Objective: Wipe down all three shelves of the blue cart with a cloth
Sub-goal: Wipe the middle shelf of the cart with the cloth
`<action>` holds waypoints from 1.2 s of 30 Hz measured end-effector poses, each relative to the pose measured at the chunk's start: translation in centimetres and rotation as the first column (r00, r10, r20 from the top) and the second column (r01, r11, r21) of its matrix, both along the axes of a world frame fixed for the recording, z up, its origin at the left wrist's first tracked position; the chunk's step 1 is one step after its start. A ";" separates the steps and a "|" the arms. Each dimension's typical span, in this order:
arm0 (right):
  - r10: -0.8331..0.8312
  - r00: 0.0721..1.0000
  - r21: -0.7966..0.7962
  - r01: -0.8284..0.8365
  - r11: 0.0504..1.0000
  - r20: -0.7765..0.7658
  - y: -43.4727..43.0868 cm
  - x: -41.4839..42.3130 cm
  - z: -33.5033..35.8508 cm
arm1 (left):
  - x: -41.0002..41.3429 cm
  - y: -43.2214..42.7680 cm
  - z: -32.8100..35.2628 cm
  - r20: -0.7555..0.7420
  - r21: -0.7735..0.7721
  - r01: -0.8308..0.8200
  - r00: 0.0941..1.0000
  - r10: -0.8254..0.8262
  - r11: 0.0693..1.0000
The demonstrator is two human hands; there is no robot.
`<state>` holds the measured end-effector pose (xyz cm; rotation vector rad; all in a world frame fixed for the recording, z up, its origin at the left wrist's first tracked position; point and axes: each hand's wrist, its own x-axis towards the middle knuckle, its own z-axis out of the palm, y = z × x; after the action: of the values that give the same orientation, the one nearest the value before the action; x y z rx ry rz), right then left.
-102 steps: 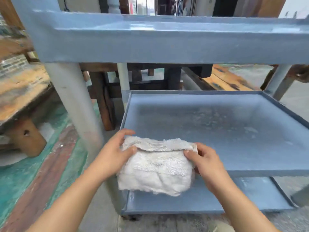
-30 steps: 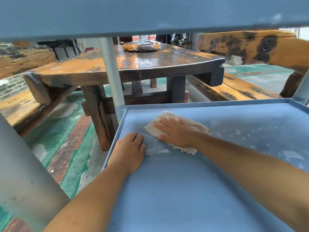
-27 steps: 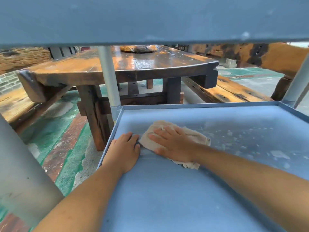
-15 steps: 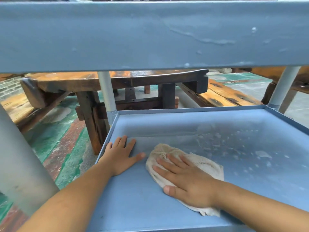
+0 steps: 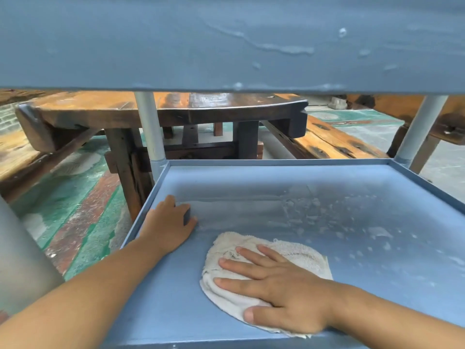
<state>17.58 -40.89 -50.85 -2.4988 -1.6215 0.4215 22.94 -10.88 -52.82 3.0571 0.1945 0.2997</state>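
Head view: right grip (image 5: 281, 285) flat, fingers straight, pressing cloth (image 5: 297, 250) onto blue shelf (image 5: 276, 177) near its front edge. Left grip (image 5: 168, 227) holds nothing and rests on the shelf, left of the cloth. White residue (image 5: 352, 222) lies ahead-right of the right grip, which I judge nearer to it.

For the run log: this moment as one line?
phase: wiping shelf | right hand: flat on cloth | left hand: resting on shelf | residue: white specks at right
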 end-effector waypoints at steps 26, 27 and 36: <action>-0.327 0.875 0.063 0.326 0.943 0.358 4.3 24.8 -1.7 | 2.7 -6.0 -1.9 0.123 -0.192 0.208 0.975 -0.187 0.959; -0.341 0.864 0.067 0.341 0.938 0.372 4.4 25.7 -1.4 | 2.7 -6.0 -1.9 0.123 -0.162 0.209 0.974 -0.191 0.964; -0.539 0.780 0.064 0.550 0.833 0.318 4.2 27.9 -1.9 | 2.8 -6.2 -2.2 0.048 -0.089 0.190 0.981 -0.186 0.978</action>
<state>45.50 -36.70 -52.79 -3.0160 -0.8680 -0.0444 25.77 -17.08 -55.03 2.9454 -0.0808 0.3282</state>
